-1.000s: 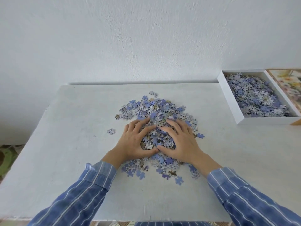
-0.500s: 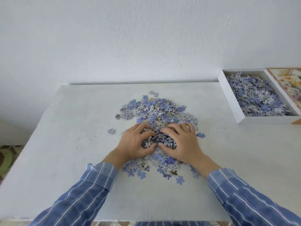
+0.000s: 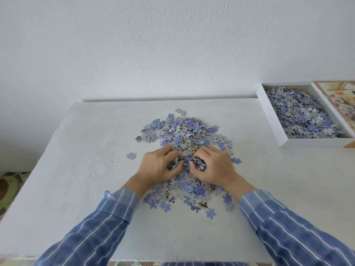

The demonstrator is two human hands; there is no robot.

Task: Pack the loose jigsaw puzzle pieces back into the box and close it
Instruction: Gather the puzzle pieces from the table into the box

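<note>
Curling left hand [image 3: 158, 167] and right hand [image 3: 218, 167] fingers [image 3: 167, 150], previously spread flat, round a jigsaw-piece clump [image 3: 187, 162], readying transfer to the two-o'clock box [image 3: 315, 142].

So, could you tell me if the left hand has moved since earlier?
Yes. The left hand keeps its place beside the lone piece, but its fingers have curled back toward the person, gripping puzzle pieces.

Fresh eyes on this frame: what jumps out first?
The heap of blue puzzle pieces in the middle of the table, with the left hand and right hand side by side, fingers curled round a clump at its near side. Next, the open white box at the far right, holding a deep layer of pieces, with what looks like its flower-printed lid beside it.
</note>
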